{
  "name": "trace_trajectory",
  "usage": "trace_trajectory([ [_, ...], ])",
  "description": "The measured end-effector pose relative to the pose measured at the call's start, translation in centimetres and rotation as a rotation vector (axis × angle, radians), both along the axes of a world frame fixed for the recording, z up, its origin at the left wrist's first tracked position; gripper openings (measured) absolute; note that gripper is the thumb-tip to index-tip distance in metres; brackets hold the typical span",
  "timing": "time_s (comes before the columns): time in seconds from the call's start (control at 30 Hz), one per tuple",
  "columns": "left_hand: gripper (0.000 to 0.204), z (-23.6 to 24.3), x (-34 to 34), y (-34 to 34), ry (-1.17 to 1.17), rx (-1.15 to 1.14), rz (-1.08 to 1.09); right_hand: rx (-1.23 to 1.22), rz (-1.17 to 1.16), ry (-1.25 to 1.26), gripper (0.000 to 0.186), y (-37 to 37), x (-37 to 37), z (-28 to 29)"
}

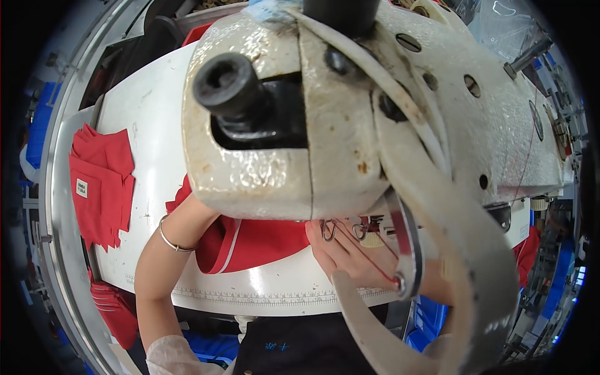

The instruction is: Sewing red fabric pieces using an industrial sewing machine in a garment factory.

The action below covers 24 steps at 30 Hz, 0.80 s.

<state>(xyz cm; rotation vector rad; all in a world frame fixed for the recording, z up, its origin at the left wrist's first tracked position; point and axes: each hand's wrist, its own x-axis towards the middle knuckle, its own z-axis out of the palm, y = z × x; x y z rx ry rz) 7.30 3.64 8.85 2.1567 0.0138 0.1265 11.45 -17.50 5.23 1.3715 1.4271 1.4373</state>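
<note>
A large cream sewing machine head (250, 181) fills the upper middle and hides much of the work beneath it. Under it, a folded red fabric piece (265, 240) with a pale edge strip lies on the white table. My left hand (203, 211) reaches in from the left beside this fabric; its fingers are hidden behind the machine, and a bangle circles the forearm. At the fabric's right end rests my right hand (350, 253), its back partly covered by red threads and the metal thread lever (406, 250). Its fingertips are out of sight.
A stack of red fabric pieces (106, 181), the top one with a pale label, lies at the table's left. More red pieces (114, 312) hang below the left edge. A printed ruler (250, 296) follows the table's front. A cream curved guard (481, 269) stands at right.
</note>
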Motion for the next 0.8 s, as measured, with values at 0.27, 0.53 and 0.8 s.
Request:
trace_trajectory([
  [0.27, 0.016, 1.0, -0.4, -0.2, 0.062, 0.039, 0.028, -0.099, 0.127, 0.341, 0.040, -0.3, 0.4, 0.0],
  [0.53, 0.015, 2.4, -3.7, -0.5, 0.108, 0.083, 0.034, -0.015, 0.280, 1.215, 0.053, -1.3, 0.1, -1.8],
  [0.8, 0.037, -2.3, -8.4, -3.4, -0.247, 0.588, -0.252, -0.145, 0.291, 1.411, 0.042, -1.6, 0.6, -1.0],
])
